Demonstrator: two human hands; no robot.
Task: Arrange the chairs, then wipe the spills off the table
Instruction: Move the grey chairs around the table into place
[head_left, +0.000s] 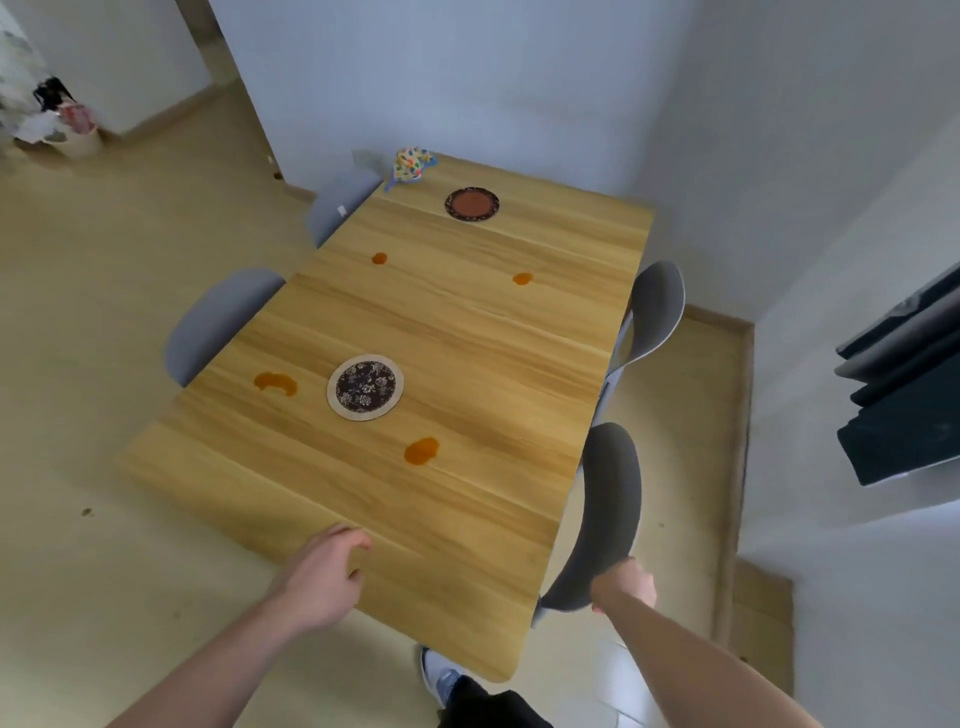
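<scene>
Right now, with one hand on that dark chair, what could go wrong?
The right hand holds the dark chair, already close against the table; a hard push might bump it. The left hand hovers near the edge, and the nearest orange spill could smear onto a sleeve. The cloth lies far away.

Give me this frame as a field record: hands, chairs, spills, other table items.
left hand: open, over the near edge of the light wooden table
right hand: grips the back of the near dark grey chair
other chairs: three grey, two on the left, one on the right
spills: four orange
mats: round floral coaster; round brown coaster
cloth: colourful spotted cloth, far corner
</scene>
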